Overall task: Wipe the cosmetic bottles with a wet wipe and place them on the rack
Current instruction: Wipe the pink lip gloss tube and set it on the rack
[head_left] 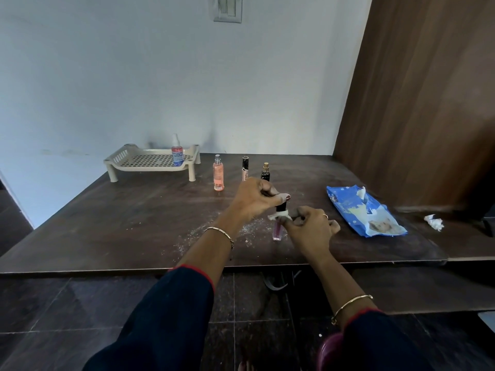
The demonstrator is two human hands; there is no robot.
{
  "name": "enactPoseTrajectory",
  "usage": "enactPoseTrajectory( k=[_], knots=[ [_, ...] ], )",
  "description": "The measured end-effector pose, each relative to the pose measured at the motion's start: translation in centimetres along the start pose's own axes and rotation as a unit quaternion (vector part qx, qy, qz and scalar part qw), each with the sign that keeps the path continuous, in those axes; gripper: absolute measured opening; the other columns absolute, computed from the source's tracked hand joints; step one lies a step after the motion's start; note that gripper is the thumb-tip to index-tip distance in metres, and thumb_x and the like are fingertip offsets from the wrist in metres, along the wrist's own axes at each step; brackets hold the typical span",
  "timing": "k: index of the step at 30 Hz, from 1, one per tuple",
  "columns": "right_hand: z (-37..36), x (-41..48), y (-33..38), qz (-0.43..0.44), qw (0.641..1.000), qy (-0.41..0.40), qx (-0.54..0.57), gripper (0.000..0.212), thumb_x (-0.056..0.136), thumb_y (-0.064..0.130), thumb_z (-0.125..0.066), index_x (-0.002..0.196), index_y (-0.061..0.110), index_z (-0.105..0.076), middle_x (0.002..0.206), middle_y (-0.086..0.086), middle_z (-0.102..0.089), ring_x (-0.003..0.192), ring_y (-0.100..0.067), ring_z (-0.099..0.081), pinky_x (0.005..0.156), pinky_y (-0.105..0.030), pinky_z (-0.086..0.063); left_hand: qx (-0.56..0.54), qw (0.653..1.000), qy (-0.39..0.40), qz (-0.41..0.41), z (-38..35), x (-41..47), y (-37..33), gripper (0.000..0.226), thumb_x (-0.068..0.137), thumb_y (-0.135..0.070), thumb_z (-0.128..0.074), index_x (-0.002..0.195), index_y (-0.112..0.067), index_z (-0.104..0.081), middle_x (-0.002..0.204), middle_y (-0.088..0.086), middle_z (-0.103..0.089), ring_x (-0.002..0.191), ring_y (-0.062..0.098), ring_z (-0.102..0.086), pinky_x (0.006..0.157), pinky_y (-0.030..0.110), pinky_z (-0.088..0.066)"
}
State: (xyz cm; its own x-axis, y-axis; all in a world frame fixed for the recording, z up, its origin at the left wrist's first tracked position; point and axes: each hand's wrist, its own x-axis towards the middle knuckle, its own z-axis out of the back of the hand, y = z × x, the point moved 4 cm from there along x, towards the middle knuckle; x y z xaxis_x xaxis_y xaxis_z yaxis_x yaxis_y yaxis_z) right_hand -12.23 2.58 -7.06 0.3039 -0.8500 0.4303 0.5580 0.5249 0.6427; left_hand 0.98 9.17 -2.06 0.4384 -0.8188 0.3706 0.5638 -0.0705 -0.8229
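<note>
My left hand (pixel 255 199) grips the black cap end of a slim pink lip-gloss tube (pixel 277 229), which stands upright on the dark table (pixel 134 223). My right hand (pixel 310 226) pinches a white wet wipe (pixel 278 216) wrapped round the tube's middle. A beige rack (pixel 150 163) sits at the back left with one pink spray bottle (pixel 177 152) standing on it. Behind my hands stand an orange spray bottle (pixel 218 174), a black-capped tube (pixel 245 167) and a small dark bottle with a gold cap (pixel 265 171).
A blue wet-wipe pack (pixel 364 212) lies to the right with a wipe sticking out. A crumpled white wipe (pixel 434 222) lies further right, near a brown wooden panel (pixel 417 103). White crumbs are scattered on the table near my hands.
</note>
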Motion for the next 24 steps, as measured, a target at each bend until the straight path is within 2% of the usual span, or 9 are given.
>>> enactPoseTrajectory(
  k=[3, 5, 8, 11, 12, 15, 17, 20, 24],
  knots=[
    [0.3, 0.5, -0.6, -0.001, 0.999, 0.030, 0.019, 0.046, 0.074, 0.042, -0.075, 0.051, 0.017, -0.044, 0.051, 0.008, -0.045, 0.076, -0.016, -0.054, 0.080, -0.035, -0.021, -0.016, 1.000, 0.003, -0.002, 0.0, 0.0, 0.2, 0.020, 0.076, -0.020, -0.078, 0.080, 0.000, -0.074, 0.082, 0.008, -0.074, 0.068, 0.000, -0.064, 0.066, 0.013, -0.052],
    [0.5, 0.6, -0.4, -0.012, 0.999, 0.043, 0.031, 0.054, 0.074, 0.042, -0.075, 0.047, 0.018, -0.035, 0.046, 0.009, -0.041, 0.067, -0.013, -0.051, 0.079, -0.035, -0.021, -0.015, 1.000, 0.005, -0.001, 0.0, 0.0, 0.3, 0.020, 0.076, -0.020, -0.077, 0.080, -0.001, -0.074, 0.082, 0.008, -0.074, 0.068, 0.002, -0.064, 0.068, 0.016, -0.054],
    [0.5, 0.0, 0.0, -0.024, 0.999, 0.022, 0.040, 0.049, 0.072, 0.046, -0.075, 0.048, 0.020, -0.041, 0.046, 0.009, -0.044, 0.064, -0.008, -0.049, 0.077, -0.033, -0.018, -0.019, 1.000, 0.009, 0.000, 0.0, 0.0, 0.3, 0.020, 0.076, -0.021, -0.077, 0.078, -0.002, -0.074, 0.080, 0.007, -0.074, 0.064, -0.002, -0.063, 0.065, 0.015, -0.053],
    [-0.1, -0.5, -0.2, -0.023, 1.000, 0.010, 0.019, 0.031, 0.071, 0.049, -0.074, 0.062, 0.023, -0.060, 0.052, 0.011, -0.053, 0.077, -0.010, -0.056, 0.075, -0.030, -0.013, -0.028, 0.999, 0.017, 0.003, 0.0, 0.1, 0.6, 0.020, 0.075, -0.022, -0.078, 0.080, -0.003, -0.075, 0.085, 0.005, -0.075, 0.078, 0.010, -0.070, 0.075, 0.021, -0.057],
    [-0.4, -0.6, -0.4, -0.016, 1.000, 0.016, 0.008, 0.029, 0.070, 0.049, -0.074, 0.064, 0.025, -0.061, 0.055, 0.011, -0.055, 0.083, -0.011, -0.057, 0.076, -0.030, -0.012, -0.036, 0.999, 0.023, 0.005, -0.1, 0.0, 0.6, 0.019, 0.074, -0.021, -0.078, 0.081, -0.004, -0.075, 0.087, 0.005, -0.075, 0.080, 0.009, -0.070, 0.076, 0.020, -0.057],
    [-1.2, -0.9, -1.1, 0.022, 0.998, 0.054, -0.039, 0.023, 0.069, 0.049, -0.075, 0.068, 0.030, -0.062, 0.068, 0.011, -0.063, 0.097, -0.011, -0.054, 0.084, -0.034, -0.016, -0.072, 0.997, 0.028, 0.014, -0.3, -0.2, 0.8, 0.018, 0.073, -0.010, -0.077, 0.086, 0.001, -0.072, 0.088, 0.006, -0.073, 0.069, -0.006, -0.066, 0.071, 0.010, -0.052],
    [-1.6, -1.2, -1.3, 0.043, 0.993, 0.068, -0.081, 0.020, 0.070, 0.048, -0.074, 0.073, 0.029, -0.067, 0.077, 0.008, -0.068, 0.102, -0.013, -0.054, 0.089, -0.037, -0.019, -0.094, 0.995, 0.022, 0.015, -0.5, -0.1, 0.9, 0.017, 0.073, -0.004, -0.076, 0.087, 0.004, -0.070, 0.086, 0.007, -0.071, 0.066, -0.007, -0.066, 0.069, 0.009, -0.052],
    [-1.7, -1.0, -1.1, 0.047, 0.990, 0.078, -0.104, 0.019, 0.071, 0.048, -0.073, 0.070, 0.031, -0.064, 0.077, 0.007, -0.068, 0.103, -0.016, -0.053, 0.085, -0.036, -0.018, -0.093, 0.995, 0.020, 0.010, -0.6, 0.0, 1.0, 0.017, 0.073, -0.001, -0.076, 0.086, 0.007, -0.070, 0.090, 0.014, -0.072, 0.066, -0.005, -0.066, 0.069, 0.011, -0.052],
    [-0.9, -0.6, -0.7, 0.013, 0.996, 0.071, -0.058, 0.021, 0.069, 0.052, -0.073, 0.070, 0.033, -0.065, 0.070, 0.012, -0.062, 0.099, -0.012, -0.057, 0.088, -0.038, -0.021, -0.072, 0.997, 0.037, 0.007, -0.3, 0.3, 1.1, 0.019, 0.074, -0.004, -0.077, 0.088, 0.007, -0.071, 0.092, 0.012, -0.073, 0.068, -0.005, -0.066, 0.074, 0.011, -0.052]
  ],
)
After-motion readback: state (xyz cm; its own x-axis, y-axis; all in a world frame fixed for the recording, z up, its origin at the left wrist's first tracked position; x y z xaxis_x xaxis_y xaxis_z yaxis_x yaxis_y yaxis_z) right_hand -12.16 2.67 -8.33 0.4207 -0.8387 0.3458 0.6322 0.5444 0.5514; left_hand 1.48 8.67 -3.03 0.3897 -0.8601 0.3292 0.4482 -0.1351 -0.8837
